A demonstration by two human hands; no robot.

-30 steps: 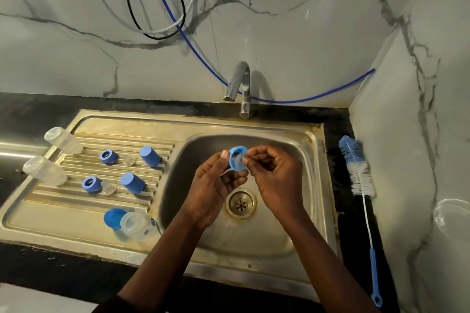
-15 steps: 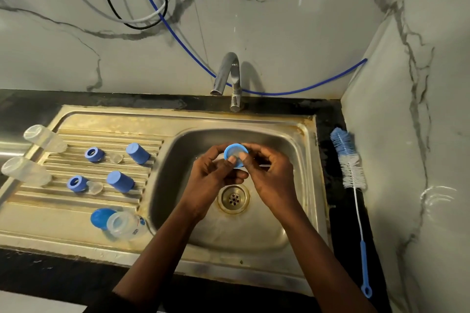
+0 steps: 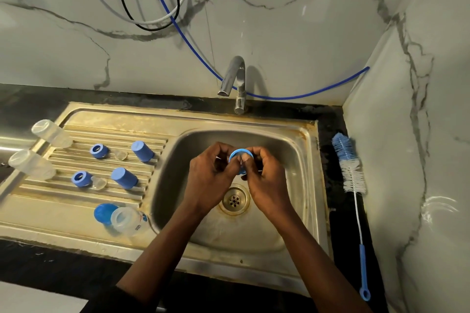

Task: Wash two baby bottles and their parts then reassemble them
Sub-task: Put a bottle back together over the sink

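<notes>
Head view: left hand [image 3: 208, 180] and right hand [image 3: 267, 183] pinch round blue plastic collar [image 3: 241, 154].

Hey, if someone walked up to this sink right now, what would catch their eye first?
The left hand and right hand together pinch a blue ring above the sink basin. Blue caps and clear bottles sit on the draining board to the left, and a bottle brush lies on the counter to the right.
</notes>
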